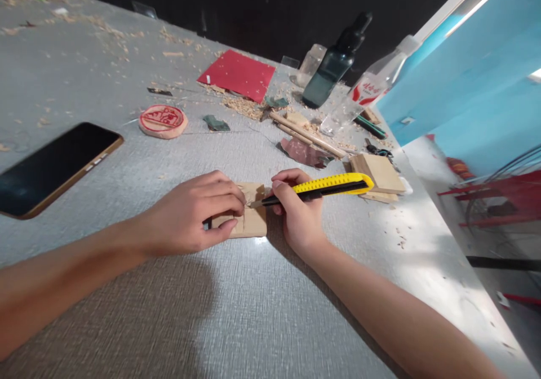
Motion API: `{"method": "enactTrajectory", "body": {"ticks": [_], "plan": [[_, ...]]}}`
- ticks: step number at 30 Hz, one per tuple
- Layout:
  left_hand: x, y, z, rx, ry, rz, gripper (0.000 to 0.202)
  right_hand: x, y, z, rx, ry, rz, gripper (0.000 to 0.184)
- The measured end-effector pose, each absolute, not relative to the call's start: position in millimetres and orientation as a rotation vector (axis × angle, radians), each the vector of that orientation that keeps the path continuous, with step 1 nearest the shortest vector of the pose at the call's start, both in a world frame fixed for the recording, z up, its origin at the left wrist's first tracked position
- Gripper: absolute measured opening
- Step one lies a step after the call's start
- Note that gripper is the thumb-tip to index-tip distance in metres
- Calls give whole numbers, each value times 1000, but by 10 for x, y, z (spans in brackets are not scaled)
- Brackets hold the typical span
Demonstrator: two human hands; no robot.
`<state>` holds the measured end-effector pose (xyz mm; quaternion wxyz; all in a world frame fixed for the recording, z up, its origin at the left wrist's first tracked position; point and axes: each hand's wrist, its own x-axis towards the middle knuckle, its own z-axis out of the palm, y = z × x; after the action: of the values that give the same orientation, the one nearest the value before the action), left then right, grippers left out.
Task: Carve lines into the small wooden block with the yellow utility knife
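Observation:
A small pale wooden block (253,221) lies flat on the grey table (169,311). My left hand (190,213) covers its left part, fingers curled over the top and thumb against its near edge, pinning it down. My right hand (296,215) is closed around a yellow and black utility knife (325,186). The knife's blade tip rests on the top of the block, right beside my left fingertips. Part of the block's surface looks cut away near the blade.
A black phone (51,168) lies at the left. Farther back are a round carved disc with red print (163,120), a red sheet (239,75), a dark dropper bottle (333,63), a clear plastic bottle (367,92), wooden sticks (308,136), stacked wood pieces (378,175) and scattered shavings. The table edge runs along the right.

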<state>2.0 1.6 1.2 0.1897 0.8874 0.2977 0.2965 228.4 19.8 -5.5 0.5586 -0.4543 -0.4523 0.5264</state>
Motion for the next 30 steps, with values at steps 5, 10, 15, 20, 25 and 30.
{"method": "enactTrajectory", "body": {"ticks": [5,10,15,20,25,30], "plan": [[15,14,22,2490,851,830,9,2284,196,-67,-1068,-1074,1232,9],[28,11,28,2490,855,830,9,2289,191,-82,-1048,-1086,1225,10],[29,10,34,2488,867,816,9,2309,195,-83,-1046,-1044,1235,9],[25,11,31,2497,874,796,10,2305,229,-64,-1023,-973,1238,9],[29,12,29,2498,869,810,10,2307,221,-62,-1010,-1021,1280,8],[32,9,39,2490,880,802,10,2325,214,-92,-1006,-1083,1294,9]]}}
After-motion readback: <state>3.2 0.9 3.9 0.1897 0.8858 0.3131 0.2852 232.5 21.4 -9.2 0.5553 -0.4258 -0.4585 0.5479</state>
